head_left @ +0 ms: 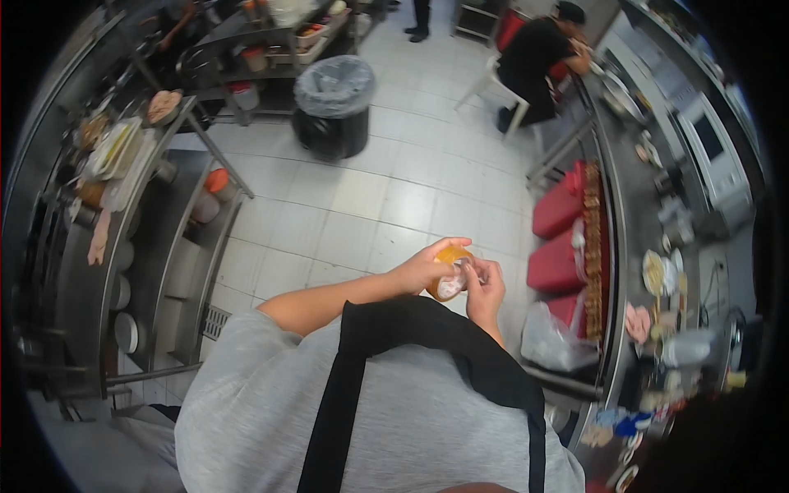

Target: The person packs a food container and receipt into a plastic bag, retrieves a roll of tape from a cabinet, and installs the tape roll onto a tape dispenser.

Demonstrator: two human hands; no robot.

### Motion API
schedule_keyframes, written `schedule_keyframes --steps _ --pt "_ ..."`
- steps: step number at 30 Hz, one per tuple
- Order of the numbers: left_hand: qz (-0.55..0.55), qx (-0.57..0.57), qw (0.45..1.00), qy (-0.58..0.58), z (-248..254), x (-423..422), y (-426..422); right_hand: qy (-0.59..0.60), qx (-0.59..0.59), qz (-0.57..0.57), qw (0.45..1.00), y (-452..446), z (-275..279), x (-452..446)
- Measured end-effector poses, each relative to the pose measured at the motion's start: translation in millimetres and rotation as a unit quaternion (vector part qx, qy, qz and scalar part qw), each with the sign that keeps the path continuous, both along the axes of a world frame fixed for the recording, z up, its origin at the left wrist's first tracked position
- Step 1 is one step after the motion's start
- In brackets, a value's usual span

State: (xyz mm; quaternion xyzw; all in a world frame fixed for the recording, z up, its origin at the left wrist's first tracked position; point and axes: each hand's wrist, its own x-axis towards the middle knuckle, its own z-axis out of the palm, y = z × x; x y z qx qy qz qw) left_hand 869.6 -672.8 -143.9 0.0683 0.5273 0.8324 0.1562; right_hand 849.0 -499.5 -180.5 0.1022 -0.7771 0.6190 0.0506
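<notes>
A roll of amber packing tape (436, 286) is held up in front of my chest, its pale inner core turned partly towards me. Wrapped around its left and upper side is my left hand (422, 269), with the thumb reaching across into the core's opening. At the right side of the roll, my right hand (486, 289) has its thumb and fingertips pinched together at the rim. Whether a loose tape end lies between those fingertips is too small to make out.
To my left stands a steel shelf unit (185, 263) with containers. A lined black bin (333, 111) is ahead on the tiled floor (394, 197). On the right, red containers (555, 261) sit beneath a long steel counter (629, 271). A person (534, 62) sits on a white chair (503, 92).
</notes>
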Motion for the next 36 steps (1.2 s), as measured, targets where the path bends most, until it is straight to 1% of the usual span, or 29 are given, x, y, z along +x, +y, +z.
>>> schedule_keyframes --steps 1,3,4,5,6,7,8,9,11,12,13,14,15,16,17,18,19,20,22,23,24,25,26,27,30,31,32,34,36 --pt "0.038 -0.103 0.993 0.041 1 -3 -18 0.038 0.02 0.017 0.999 -18 14 -7" --pt "0.14 -0.18 0.972 0.058 -4 -7 -52 0.11 0.052 0.034 0.992 -53 36 -22" --pt "0.187 -0.218 0.956 0.065 -7 -9 -67 0.115 0.064 0.059 0.99 -69 38 -31" --pt "0.22 -0.222 0.947 0.071 -10 -12 -80 0.119 0.075 0.082 0.987 -83 38 -41" --pt "0.238 -0.171 0.954 0.062 -13 -15 -93 0.123 0.086 0.105 0.983 -97 37 -52" --pt "0.256 -0.117 0.958 0.053 -15 -18 -105 -0.023 -0.047 0.136 0.989 -109 34 -64" --pt "0.273 -0.062 0.959 0.045 -18 -25 -115 -0.17 -0.175 0.163 0.956 -121 29 -79" --pt "0.302 -0.052 0.951 0.037 -16 -32 -126 -0.313 -0.293 0.183 0.885 -134 23 -93" --pt "0.357 -0.032 0.933 0.022 -12 -50 -147 -0.425 -0.398 0.223 0.782 -159 8 -121" --pt "0.4 0.021 0.916 0.0 -14 -63 -156 -0.475 -0.443 0.239 0.722 -170 7 -136" --pt "0.44 0.074 0.895 -0.019 -17 -81 -166 -0.479 -0.465 0.25 0.701 -182 6 -148" --pt "0.477 0.128 0.869 -0.037 -21 -101 -177 -0.451 -0.441 0.276 0.725 -193 6 -162" --pt "0.514 0.136 0.844 -0.063 -22 -128 -195 -0.421 -0.417 0.301 0.747 -204 8 -178" --pt "0.523 0.161 0.834 -0.069 -23 -151 -203 -0.391 -0.391 0.327 0.767 -213 11 -193" --pt "0.534 0.185 0.822 -0.073 -24 -176 -209 -0.373 -0.365 0.357 0.775 -223 16 -210" --pt "0.546 0.209 0.808 -0.075 -19 -199 -216 -0.354 -0.321 0.359 0.802 -231 22 -232" --pt "0.53 0.234 0.809 -0.095 -17 -223 -222 -0.332 -0.276 0.361 0.827 -240 30 -256" --pt "0.491 0.231 0.836 -0.077 -14 -242 -231 -0.306 -0.231 0.364 0.849 -250 36 -280" --pt "0.409 0.219 0.885 -0.039 -7 -274 -244 -0.368 -0.182 0.329 0.85 -267 33 -337" --pt "0.375 0.171 0.911 -0.033 -3 -287 -248 -0.398 -0.156 0.31 0.849 -276 31 -362" --pt "0.35 0.101 0.931 -0.028 1 -300 -253 -0.339 -0.136 0.284 0.887 -287 32 -379" --pt "0.36 -0.007 0.933 -0.007 5 -310 -260 -0.279 -0.117 0.255 0.919 -297 33 -395" --pt "0.366 -0.114 0.923 0.01 10 -319 -268 -0.216 -0.097 0.224 0.945 -308 34 -411" --pt "0.417 -0.111 0.902 -0.004 10 -328 -274 -0.157 -0.1 0.255 0.949 -316 29 -433" --pt "0.501 -0.217 0.834 0.084 -17 -365 -307 -0.145 -0.031 0.438 0.887 -346 65 -466" --pt "0.503 -0.16 0.845 0.082 -13 -376 -315 -0.052 0.039 0.453 0.889 -359 50 -481" --pt "0.494 -0.16 0.851 0.08 -9 -386 -325 -0.033 0.048 0.455 0.888 -372 37 -498" --pt "0.482 -0.112 0.864 0.095 -11 -409 -345 0.005 0.065 0.456 0.888 -396 19 -529" --pt "0.451 -0.102 0.882 0.088 -21 -437 -373 -0.148 0.049 0.464 0.872 -419 19 -555"
